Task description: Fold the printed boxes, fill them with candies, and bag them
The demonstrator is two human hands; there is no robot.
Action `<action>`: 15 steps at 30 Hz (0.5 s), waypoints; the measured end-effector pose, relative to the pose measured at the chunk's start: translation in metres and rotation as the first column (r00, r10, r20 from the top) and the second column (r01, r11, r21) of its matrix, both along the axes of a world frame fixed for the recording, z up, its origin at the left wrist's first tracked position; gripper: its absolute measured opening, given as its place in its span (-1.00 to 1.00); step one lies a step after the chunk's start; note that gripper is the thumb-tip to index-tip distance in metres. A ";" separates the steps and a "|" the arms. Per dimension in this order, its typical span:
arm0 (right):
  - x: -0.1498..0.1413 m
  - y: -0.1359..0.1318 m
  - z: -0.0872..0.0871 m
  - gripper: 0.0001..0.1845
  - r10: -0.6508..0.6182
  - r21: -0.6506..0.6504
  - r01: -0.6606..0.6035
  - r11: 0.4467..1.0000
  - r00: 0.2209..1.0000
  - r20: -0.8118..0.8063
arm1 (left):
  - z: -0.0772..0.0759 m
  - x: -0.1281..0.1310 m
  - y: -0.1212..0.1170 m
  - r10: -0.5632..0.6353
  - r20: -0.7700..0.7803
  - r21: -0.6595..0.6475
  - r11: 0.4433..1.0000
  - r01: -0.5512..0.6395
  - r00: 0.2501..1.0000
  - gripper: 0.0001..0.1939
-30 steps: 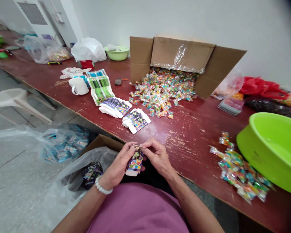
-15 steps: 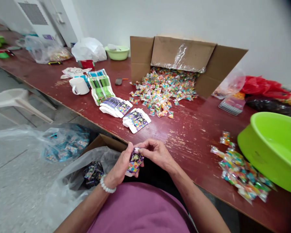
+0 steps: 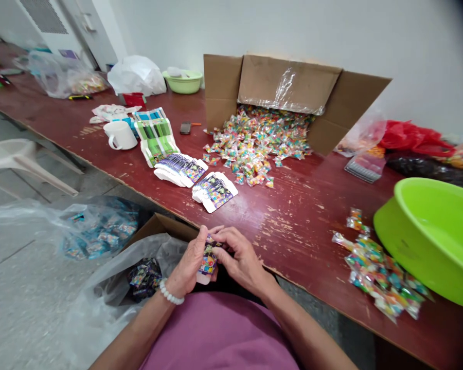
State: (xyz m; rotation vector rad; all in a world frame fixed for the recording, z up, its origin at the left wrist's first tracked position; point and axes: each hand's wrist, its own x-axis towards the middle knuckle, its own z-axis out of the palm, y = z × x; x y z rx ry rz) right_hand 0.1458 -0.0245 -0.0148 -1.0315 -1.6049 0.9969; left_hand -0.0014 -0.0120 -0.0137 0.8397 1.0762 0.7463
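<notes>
Just off the table's front edge, my left hand (image 3: 189, 264) grips a small purple printed candy box (image 3: 207, 263), its pale end flap pointing toward me. My right hand (image 3: 239, 257) is closed over the box's upper part, with thumb and fingers on it. What lies under those fingers is hidden. Beyond my hands, a fanned stack of flat purple cartons (image 3: 216, 191) rests on the table, beside a longer row of purple cartons (image 3: 181, 168) and green cartons (image 3: 157, 137). Wrapped candies (image 3: 258, 141) spill from an open cardboard box (image 3: 289, 85).
A green basin (image 3: 409, 231) stands at right beside a small heap of wrapped candies (image 3: 384, 277). A white mug (image 3: 120, 135) is at left. Below the table edge, a clear bag (image 3: 100, 288) holds filled purple packs (image 3: 144, 277). A white stool (image 3: 15, 149) stands farther left.
My right hand has moved from the box's top flap down over its upper front, covering more of it. The view has shifted slightly.
</notes>
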 end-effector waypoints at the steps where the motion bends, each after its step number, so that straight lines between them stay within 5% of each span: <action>1: 0.000 0.002 -0.004 -0.77 -0.001 0.036 -0.001 0.999 0.999 0.047 | -0.002 0.000 0.001 0.008 0.027 -0.023 1.000 -0.008 1.000 -0.31; 5: 0.030 0.046 -0.013 -0.84 0.022 0.007 -0.023 1.000 0.985 0.171 | -0.008 -0.007 0.003 0.029 0.108 -0.077 0.997 -0.021 0.994 -0.49; 7: 0.063 0.085 -0.011 -0.81 -0.294 0.005 0.302 0.953 0.927 0.234 | -0.009 -0.014 0.003 0.031 0.107 -0.070 0.997 -0.024 0.994 -0.54; 9: 0.100 0.125 -0.009 -0.77 -0.466 0.024 0.476 0.879 0.849 0.247 | -0.012 -0.024 0.001 0.022 0.066 -0.055 0.998 -0.018 0.998 -0.57; 12: 0.145 0.170 -0.012 -0.79 -0.568 0.006 0.588 0.809 0.779 0.264 | -0.019 -0.047 -0.002 -0.014 -0.047 -0.003 1.000 0.014 0.999 -0.64; 15: 0.166 0.191 -0.022 -0.86 -0.566 -0.054 0.602 0.797 0.775 0.281 | -0.021 -0.078 0.002 -0.081 -0.206 0.047 0.995 0.092 0.975 -0.66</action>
